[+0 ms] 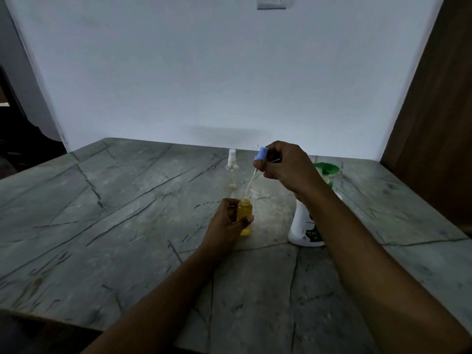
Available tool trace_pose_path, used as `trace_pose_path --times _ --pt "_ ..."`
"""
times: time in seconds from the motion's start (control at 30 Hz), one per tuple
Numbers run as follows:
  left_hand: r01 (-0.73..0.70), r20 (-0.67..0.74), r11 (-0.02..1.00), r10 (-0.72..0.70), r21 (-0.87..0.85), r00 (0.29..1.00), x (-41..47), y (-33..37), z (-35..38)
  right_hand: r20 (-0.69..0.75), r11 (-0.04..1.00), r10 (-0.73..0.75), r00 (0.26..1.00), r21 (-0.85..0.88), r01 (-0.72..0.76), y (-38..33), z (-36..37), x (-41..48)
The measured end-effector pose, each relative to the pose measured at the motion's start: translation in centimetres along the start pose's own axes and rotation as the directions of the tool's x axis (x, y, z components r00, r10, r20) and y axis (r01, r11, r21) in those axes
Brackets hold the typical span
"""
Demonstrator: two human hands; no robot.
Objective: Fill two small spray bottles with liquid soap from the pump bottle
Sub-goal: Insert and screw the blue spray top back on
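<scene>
My left hand point(226, 224) grips a small yellow spray bottle point(244, 210) that stands uncapped on the grey stone table point(115, 226). Above it my right hand point(286, 167) pinches the bottle's blue spray head point(261, 154). The head's white dip tube point(249, 183) slants down with its tip at the bottle's open neck. A clear small spray bottle point(232, 169) with a white spray head stands upright behind, near the wall. The white pump bottle point(305, 226) with a green pump top point(327, 168) stands to the right, partly hidden by my right forearm.
A pale wall rises right behind the table. A brown wooden panel point(439, 123) stands at the right edge. The table's near edge runs along the bottom left, with dark floor beyond it.
</scene>
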State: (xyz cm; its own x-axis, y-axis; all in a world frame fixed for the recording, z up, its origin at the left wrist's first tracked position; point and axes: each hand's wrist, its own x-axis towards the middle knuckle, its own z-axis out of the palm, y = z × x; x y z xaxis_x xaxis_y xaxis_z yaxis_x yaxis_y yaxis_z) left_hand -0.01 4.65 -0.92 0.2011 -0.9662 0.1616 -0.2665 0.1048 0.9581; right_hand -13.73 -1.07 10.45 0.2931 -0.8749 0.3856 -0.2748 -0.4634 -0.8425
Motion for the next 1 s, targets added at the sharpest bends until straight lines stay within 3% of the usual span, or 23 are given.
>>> trace_pose_path --times 0.4,1.0 --pt "0.029 -0.011 0.999 -0.029 0.034 1.000 0.2 0.2 0.1 0.342 0.977 0.076 0.937 -0.213 -0.001 0.5 0.4 0.5" --pt "0.048 -0.007 0.994 -0.048 0.099 0.999 0.4 0.2 0.3 0.552 0.904 0.050 0.832 -0.379 0.196 1.7 1.1 0.7"
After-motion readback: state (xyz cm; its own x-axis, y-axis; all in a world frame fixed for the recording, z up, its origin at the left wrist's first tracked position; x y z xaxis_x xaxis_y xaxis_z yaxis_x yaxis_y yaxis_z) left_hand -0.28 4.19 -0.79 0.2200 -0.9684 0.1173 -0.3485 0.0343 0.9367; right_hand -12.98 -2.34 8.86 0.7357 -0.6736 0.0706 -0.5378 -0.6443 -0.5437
